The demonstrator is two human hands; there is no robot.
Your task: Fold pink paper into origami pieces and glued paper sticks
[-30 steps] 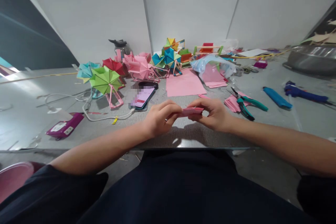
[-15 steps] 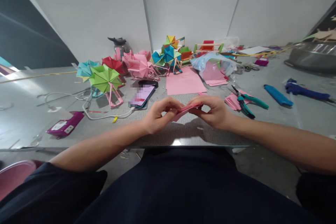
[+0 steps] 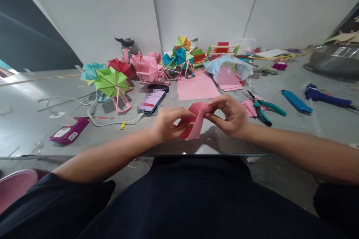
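Centrally: 1 folded pink paper (image 3: 198,122), above the table (image 3: 134,140), pinched at its left by the left hand (image 3: 167,124), at its right by the right hand (image 3: 230,116). Nearby: 1 phone (image 3: 153,101), 1 pair of pliers (image 3: 262,109).

Held folded paper (image 3: 198,121): pink, deeper inside. Flat sheet (image 3: 198,86): plain pink. Pleated model (image 3: 111,82): lime green on pink legs. Pliers (image 3: 265,108): teal handles, dark jaws. Glue gun (image 3: 327,97): deep blue. Power strip (image 3: 68,130): purple (white label on top). Tube-like pouch (image 3: 296,101): bright blue.
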